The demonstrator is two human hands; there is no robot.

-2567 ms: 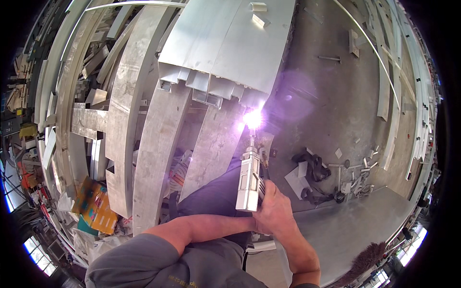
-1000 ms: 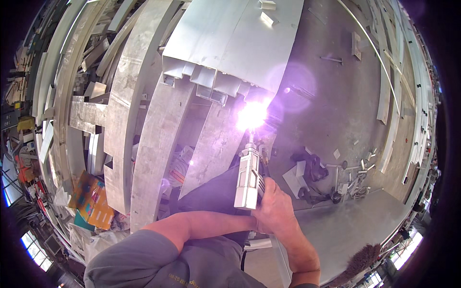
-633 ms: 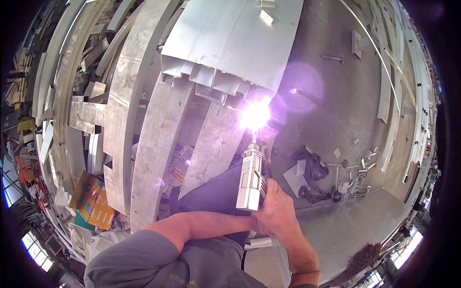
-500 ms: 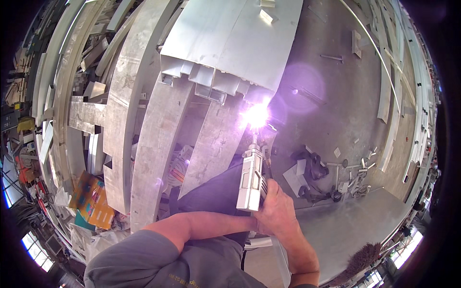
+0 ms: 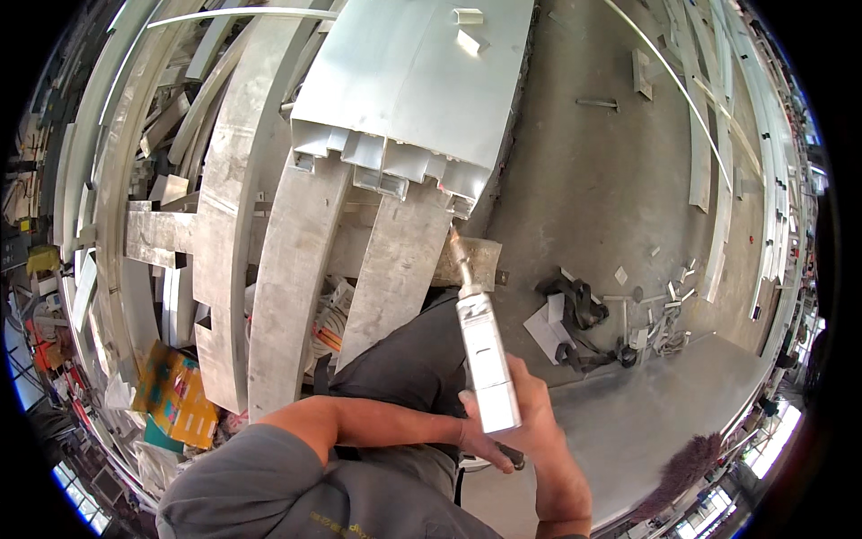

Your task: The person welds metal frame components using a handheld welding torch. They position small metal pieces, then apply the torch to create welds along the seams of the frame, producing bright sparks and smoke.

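Observation:
My right hand [image 5: 537, 415] grips a silver hand-held welding gun [image 5: 486, 359] from the right side. My left hand [image 5: 478, 440] reaches across my body and closes on the gun's lower end. The gun's thin nozzle [image 5: 461, 259] points up at the near right corner of a ribbed aluminium panel [image 5: 422, 81]. That panel lies across two long flat aluminium beams [image 5: 395, 260]. No light shows at the nozzle tip. My dark trouser leg [image 5: 404, 368] is just left of the gun.
Curved aluminium beams [image 5: 224, 225] and offcuts fill the left side, with an orange and yellow box [image 5: 175, 400] below them. On the concrete floor [image 5: 584, 180] lie black straps [image 5: 575, 305], small scraps and long strips [image 5: 709, 162]. A grey sheet [image 5: 655, 413] and a broom [image 5: 687, 463] are at lower right.
The bright violet glare at the nozzle tip has gone out. The gun and both hands stay in nearly the same place.

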